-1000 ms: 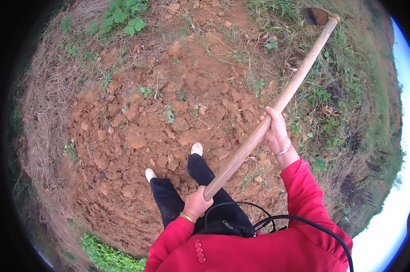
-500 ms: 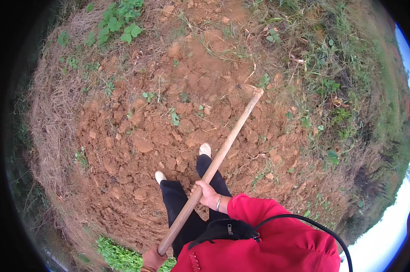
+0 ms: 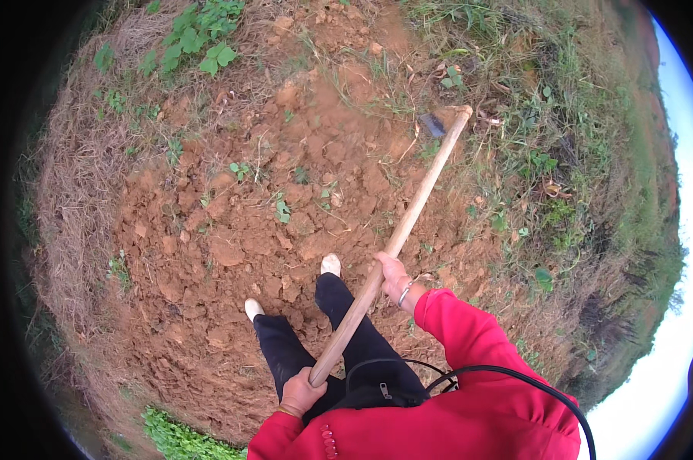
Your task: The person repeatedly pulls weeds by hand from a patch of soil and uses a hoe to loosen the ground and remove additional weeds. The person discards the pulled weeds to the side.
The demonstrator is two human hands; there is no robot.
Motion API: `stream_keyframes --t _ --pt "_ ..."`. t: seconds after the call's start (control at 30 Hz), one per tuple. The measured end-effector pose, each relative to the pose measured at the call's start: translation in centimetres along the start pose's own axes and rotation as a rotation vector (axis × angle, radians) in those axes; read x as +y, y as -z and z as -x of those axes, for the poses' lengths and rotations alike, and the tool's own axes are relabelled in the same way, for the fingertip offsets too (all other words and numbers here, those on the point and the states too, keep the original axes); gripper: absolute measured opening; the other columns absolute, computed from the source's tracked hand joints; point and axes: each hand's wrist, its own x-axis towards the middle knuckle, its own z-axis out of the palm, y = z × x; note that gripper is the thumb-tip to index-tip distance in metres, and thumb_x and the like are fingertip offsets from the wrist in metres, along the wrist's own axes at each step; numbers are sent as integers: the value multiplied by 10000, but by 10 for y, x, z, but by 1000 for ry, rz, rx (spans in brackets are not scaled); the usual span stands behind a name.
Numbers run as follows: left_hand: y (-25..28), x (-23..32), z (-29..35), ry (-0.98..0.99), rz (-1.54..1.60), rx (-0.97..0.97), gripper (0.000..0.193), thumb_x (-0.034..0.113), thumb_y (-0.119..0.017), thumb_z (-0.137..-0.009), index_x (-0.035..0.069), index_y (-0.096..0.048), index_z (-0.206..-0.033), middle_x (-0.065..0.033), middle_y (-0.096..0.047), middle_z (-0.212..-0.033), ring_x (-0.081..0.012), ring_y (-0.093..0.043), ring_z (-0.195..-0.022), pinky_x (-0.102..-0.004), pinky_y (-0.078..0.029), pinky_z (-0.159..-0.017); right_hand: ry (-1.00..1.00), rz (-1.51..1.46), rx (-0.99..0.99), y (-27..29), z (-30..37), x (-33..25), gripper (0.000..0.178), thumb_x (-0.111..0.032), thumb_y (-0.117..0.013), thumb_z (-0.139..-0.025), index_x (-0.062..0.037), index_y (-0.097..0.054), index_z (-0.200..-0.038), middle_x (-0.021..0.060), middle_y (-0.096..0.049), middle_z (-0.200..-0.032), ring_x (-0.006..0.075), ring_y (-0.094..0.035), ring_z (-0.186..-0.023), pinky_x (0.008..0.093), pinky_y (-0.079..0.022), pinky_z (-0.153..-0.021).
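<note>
A long wooden-handled hoe (image 3: 415, 205) slants from my lap toward the far right. My left hand (image 3: 300, 394) is wrapped round the near end of its handle. Farther up the shaft, my right hand (image 3: 395, 276) grips it, with a bangle on the wrist. At the far end, the dark metal blade (image 3: 432, 125) is partly in view, close over the edge of the broken reddish soil (image 3: 231, 249). Whether the blade touches the ground, I cannot tell.
My light shoes (image 3: 330, 264) stand on loose clods. Dry grass (image 3: 78, 192) borders the left, and green weeds (image 3: 561, 153) with cut stalks lie right. Leafy plants (image 3: 200, 34) grow at the far left and bright green ones (image 3: 181, 437) near. A black cord (image 3: 530, 376) crosses my red sleeve.
The hoe has moved forward and to the right, and its blade now shows beside the weeds. Both hands have moved forward and right with the handle.
</note>
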Motion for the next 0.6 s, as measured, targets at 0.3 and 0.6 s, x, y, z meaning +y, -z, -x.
stream_keyframes --t 0.3,0.6 --pt "-19 21 -11 84 54 37 395 354 -683 -689 73 -583 -948 -191 -641 -787 -355 -628 -773 -422 -507 -692 29 114 -28 -18 -40 -6 206 -152 -641 -757 -18 -549 -883 108 -564 -695 239 -574 -595 381 -486 -540" --pt "-23 -4 5 111 -75 306 373 321 -699 -696 94 -556 -955 -148 -641 -723 -330 -636 -667 -415 -516 -627 -116 -88 -459 -89 34 -27 179 -137 -637 -770 -87 -467 -797 58 -488 -638 235 -519 -576 422 -474 -525"
